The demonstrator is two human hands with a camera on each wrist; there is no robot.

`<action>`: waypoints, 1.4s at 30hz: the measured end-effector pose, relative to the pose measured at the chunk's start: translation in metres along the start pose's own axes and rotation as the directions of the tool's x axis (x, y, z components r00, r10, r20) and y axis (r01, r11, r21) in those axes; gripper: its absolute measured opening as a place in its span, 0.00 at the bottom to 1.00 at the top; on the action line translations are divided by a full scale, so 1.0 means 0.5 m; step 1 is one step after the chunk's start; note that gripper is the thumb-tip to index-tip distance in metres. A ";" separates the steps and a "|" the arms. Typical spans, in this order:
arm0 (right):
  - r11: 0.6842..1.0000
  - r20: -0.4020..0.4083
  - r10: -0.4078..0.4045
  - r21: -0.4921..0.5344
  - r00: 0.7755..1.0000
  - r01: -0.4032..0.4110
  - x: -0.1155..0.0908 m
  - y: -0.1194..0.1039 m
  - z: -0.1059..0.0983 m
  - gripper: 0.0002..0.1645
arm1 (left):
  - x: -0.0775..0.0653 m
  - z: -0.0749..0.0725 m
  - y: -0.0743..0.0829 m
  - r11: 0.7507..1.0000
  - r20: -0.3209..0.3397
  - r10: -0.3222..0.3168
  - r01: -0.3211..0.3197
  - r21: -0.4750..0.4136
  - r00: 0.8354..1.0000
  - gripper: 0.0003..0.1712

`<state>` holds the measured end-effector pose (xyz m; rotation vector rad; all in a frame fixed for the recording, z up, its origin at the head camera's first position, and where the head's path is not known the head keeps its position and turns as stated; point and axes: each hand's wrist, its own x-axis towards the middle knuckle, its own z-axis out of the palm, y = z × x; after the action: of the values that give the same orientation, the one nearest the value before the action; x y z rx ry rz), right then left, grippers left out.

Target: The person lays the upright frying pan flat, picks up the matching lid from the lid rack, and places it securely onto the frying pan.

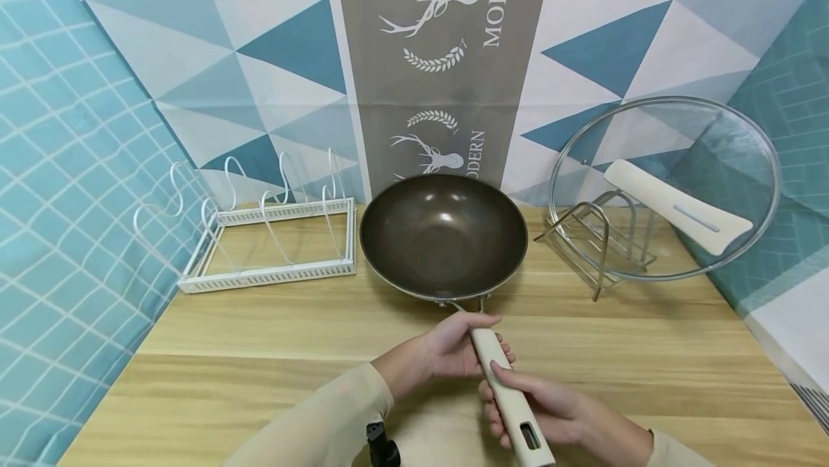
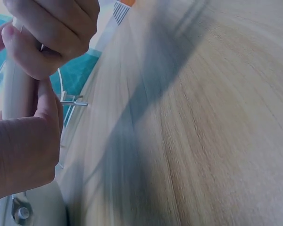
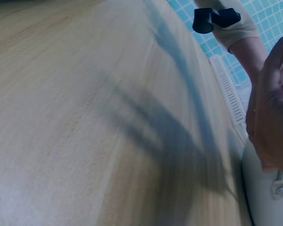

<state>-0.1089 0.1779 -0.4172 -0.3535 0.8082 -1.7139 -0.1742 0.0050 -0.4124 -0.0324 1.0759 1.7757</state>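
A wok [image 1: 445,237] with a dark brown inside and a long cream handle [image 1: 512,399] is at the middle of the table in the head view, its handle toward me. My left hand [image 1: 461,346] grips the handle close to the pan, thumb across the top. Farther back, my right hand [image 1: 550,406] holds the same handle, with its thumb on top and fingers curled round the side. In the left wrist view both hands wrap the handle [image 2: 19,89], and the wok's pale outside [image 2: 45,202] shows below. The right wrist view catches only part of my right hand [image 3: 276,113].
To the left stands a white wire rack [image 1: 268,276] with upright loops. A metal stand [image 1: 605,244] at the right holds a large glass lid [image 1: 732,157] with a cream handle, leaning. Patterned walls close off the back and sides of the wooden table [image 1: 259,337].
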 end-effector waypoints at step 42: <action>0.875 -0.720 -0.277 -0.462 0.636 -0.143 -0.029 -0.202 -0.107 0.36 | -0.079 0.069 -0.036 0.961 -0.321 0.205 -0.128 0.245 0.925 0.10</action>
<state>-0.2110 0.2205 -0.3851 0.0669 1.9165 -1.7023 -0.1263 0.0006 -0.3845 -0.1225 1.5654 1.8339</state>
